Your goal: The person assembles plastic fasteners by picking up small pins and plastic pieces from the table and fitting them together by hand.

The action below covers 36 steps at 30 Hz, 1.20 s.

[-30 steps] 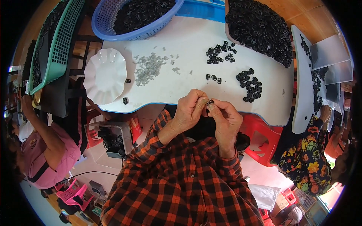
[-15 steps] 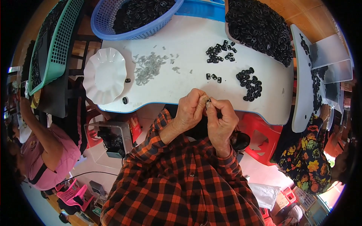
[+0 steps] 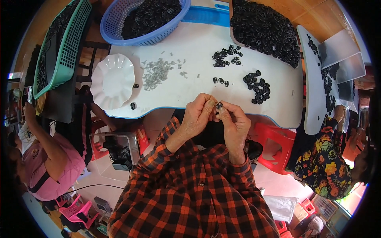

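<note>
Just off the table's front edge, my left hand (image 3: 198, 115) and my right hand (image 3: 235, 126) meet fingertip to fingertip. Between them is a small black plastic piece (image 3: 218, 106), pinched by thumbs and forefingers and partly covered by them. Beyond my hands lie a few black rectangular two-hole pieces (image 3: 221, 81), with a looser group of similar pieces (image 3: 226, 56) farther back. To the right is a cluster of black oval pieces (image 3: 257, 87). Small clear plastic bits (image 3: 156, 73) are heaped left of centre on the white table (image 3: 190, 51).
A white scalloped plate (image 3: 112, 81) stands at the left, two black pieces beside it. Behind are a blue basket (image 3: 156, 36) and a tray (image 3: 264, 33) heaped with black pieces. People sit on both sides, near a green basket (image 3: 65, 55) and another table (image 3: 311, 107).
My fingers have shifted around the black piece, and more of it shows now. The view has turned slightly, so the table and trays sit a little differently. Nothing on the table has visibly moved.
</note>
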Each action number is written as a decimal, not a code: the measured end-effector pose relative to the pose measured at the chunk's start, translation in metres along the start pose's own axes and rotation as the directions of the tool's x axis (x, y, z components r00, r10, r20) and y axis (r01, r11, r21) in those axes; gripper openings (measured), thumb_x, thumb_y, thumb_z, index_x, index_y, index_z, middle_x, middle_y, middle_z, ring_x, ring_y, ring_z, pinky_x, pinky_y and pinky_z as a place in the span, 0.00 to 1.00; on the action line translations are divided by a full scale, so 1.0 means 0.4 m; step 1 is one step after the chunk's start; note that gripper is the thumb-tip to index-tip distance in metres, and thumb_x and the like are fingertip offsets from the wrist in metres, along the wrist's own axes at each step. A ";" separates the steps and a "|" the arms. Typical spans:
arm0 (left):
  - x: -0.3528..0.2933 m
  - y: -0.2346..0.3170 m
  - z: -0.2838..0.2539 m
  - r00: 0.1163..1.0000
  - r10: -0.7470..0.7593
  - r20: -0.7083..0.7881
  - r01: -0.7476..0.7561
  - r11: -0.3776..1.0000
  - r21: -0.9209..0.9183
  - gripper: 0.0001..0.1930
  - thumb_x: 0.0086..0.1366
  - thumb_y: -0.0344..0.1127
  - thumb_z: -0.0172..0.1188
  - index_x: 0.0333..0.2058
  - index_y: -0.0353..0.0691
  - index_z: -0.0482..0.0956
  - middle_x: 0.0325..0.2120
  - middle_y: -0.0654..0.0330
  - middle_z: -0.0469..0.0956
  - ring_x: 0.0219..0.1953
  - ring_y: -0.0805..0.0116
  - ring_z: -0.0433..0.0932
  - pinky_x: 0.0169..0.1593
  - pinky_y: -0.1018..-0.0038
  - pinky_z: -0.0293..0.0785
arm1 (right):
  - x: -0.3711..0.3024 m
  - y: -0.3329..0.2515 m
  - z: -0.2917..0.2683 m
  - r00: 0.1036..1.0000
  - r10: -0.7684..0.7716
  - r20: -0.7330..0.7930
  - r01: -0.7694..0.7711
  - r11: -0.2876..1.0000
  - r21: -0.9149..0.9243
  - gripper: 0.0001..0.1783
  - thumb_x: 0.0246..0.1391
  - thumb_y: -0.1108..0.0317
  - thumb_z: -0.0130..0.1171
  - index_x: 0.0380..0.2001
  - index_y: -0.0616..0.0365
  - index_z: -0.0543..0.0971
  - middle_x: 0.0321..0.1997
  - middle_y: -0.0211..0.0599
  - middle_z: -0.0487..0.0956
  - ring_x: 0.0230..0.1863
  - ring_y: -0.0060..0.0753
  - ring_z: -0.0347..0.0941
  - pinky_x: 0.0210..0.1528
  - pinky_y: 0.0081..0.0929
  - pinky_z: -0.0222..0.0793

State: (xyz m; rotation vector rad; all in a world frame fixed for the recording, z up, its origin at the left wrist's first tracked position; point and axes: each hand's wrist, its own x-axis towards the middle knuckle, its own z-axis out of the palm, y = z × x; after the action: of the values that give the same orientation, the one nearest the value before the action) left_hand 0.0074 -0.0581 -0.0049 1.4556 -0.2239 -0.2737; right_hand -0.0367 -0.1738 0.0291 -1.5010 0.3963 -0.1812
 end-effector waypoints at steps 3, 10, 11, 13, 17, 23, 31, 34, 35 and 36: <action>-0.007 0.006 0.006 1.000 0.001 -0.010 -0.001 1.000 0.008 0.09 0.70 0.34 0.46 0.35 0.34 0.70 0.19 0.63 0.74 0.18 0.80 0.72 0.22 0.83 0.68 | -0.005 -0.004 -0.007 1.000 0.013 0.010 -0.013 0.999 0.030 0.09 0.55 0.76 0.56 0.40 0.66 0.77 0.32 0.31 0.78 0.30 0.15 0.72 0.33 0.14 0.70; -0.013 0.009 0.020 0.997 0.076 -0.017 -0.075 0.996 0.044 0.08 0.68 0.32 0.49 0.33 0.33 0.69 0.19 0.62 0.74 0.19 0.80 0.72 0.22 0.82 0.68 | -0.014 -0.007 -0.024 1.000 -0.001 0.014 0.001 1.000 0.008 0.08 0.52 0.77 0.59 0.37 0.65 0.78 0.30 0.30 0.79 0.29 0.14 0.71 0.32 0.12 0.68; -0.014 0.013 0.022 0.997 0.077 -0.015 -0.076 0.996 0.045 0.08 0.68 0.32 0.49 0.33 0.33 0.69 0.19 0.62 0.74 0.19 0.80 0.72 0.22 0.82 0.68 | -0.015 -0.008 -0.026 1.000 -0.003 0.013 0.003 1.000 0.010 0.08 0.52 0.77 0.59 0.37 0.65 0.78 0.30 0.30 0.79 0.29 0.14 0.71 0.32 0.12 0.68; -0.015 0.023 0.027 0.997 0.081 -0.004 -0.080 0.994 0.074 0.08 0.68 0.32 0.49 0.33 0.33 0.70 0.19 0.62 0.74 0.19 0.80 0.73 0.23 0.83 0.69 | -0.018 -0.008 -0.031 1.000 -0.023 -0.011 0.022 0.999 -0.027 0.08 0.52 0.77 0.59 0.37 0.65 0.78 0.30 0.28 0.78 0.29 0.13 0.70 0.33 0.12 0.67; -0.015 0.029 0.035 0.995 0.104 -0.003 -0.103 0.991 0.087 0.08 0.68 0.32 0.50 0.33 0.33 0.70 0.19 0.62 0.75 0.19 0.79 0.73 0.22 0.83 0.70 | -0.024 -0.008 -0.031 0.998 -0.046 -0.034 0.045 0.999 -0.014 0.08 0.51 0.78 0.59 0.37 0.65 0.78 0.30 0.27 0.78 0.30 0.12 0.70 0.33 0.11 0.67; -0.020 0.028 0.037 0.993 0.119 0.004 -0.119 0.989 0.085 0.07 0.67 0.31 0.51 0.33 0.33 0.71 0.19 0.62 0.75 0.19 0.79 0.74 0.21 0.82 0.70 | -0.028 -0.006 -0.035 0.999 -0.032 -0.034 0.035 0.996 0.081 0.08 0.52 0.78 0.59 0.37 0.66 0.78 0.30 0.28 0.78 0.30 0.14 0.71 0.34 0.12 0.67; -0.021 0.027 0.045 0.979 0.203 -0.024 -0.196 0.963 0.185 0.07 0.67 0.31 0.51 0.31 0.33 0.70 0.18 0.64 0.74 0.18 0.82 0.70 0.21 0.83 0.66 | -0.033 -0.004 -0.037 0.998 -0.067 -0.017 0.067 0.997 0.039 0.07 0.52 0.79 0.58 0.37 0.65 0.78 0.31 0.28 0.78 0.30 0.13 0.71 0.34 0.12 0.68; -0.016 0.024 0.056 0.977 0.213 -0.018 -0.207 0.964 0.165 0.07 0.67 0.31 0.52 0.31 0.33 0.70 0.18 0.64 0.73 0.18 0.82 0.70 0.22 0.83 0.67 | -0.033 0.015 -0.034 0.971 -0.235 -0.051 0.231 0.970 -0.072 0.07 0.52 0.79 0.59 0.36 0.64 0.78 0.30 0.27 0.77 0.30 0.12 0.70 0.33 0.12 0.68; -0.016 0.024 0.061 0.977 0.212 -0.015 -0.207 0.965 0.163 0.07 0.67 0.31 0.52 0.31 0.33 0.70 0.18 0.64 0.73 0.18 0.82 0.70 0.22 0.83 0.67 | -0.033 0.019 -0.037 0.970 -0.235 -0.054 0.231 0.970 -0.073 0.07 0.52 0.79 0.59 0.36 0.64 0.78 0.30 0.27 0.77 0.30 0.12 0.70 0.33 0.12 0.68; -0.014 0.024 0.065 0.977 0.213 -0.013 -0.208 0.964 0.165 0.07 0.67 0.31 0.52 0.31 0.33 0.70 0.19 0.64 0.73 0.19 0.82 0.70 0.22 0.83 0.67 | -0.032 0.023 -0.039 0.972 -0.224 -0.069 0.219 0.973 -0.074 0.06 0.52 0.78 0.59 0.35 0.64 0.77 0.30 0.27 0.77 0.30 0.12 0.70 0.33 0.12 0.68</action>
State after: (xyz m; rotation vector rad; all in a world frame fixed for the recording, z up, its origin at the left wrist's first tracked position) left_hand -0.0058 -0.0798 0.0073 1.5820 -0.3805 -0.0610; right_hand -0.0552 -0.1831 0.0215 -1.6061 0.2971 -0.4071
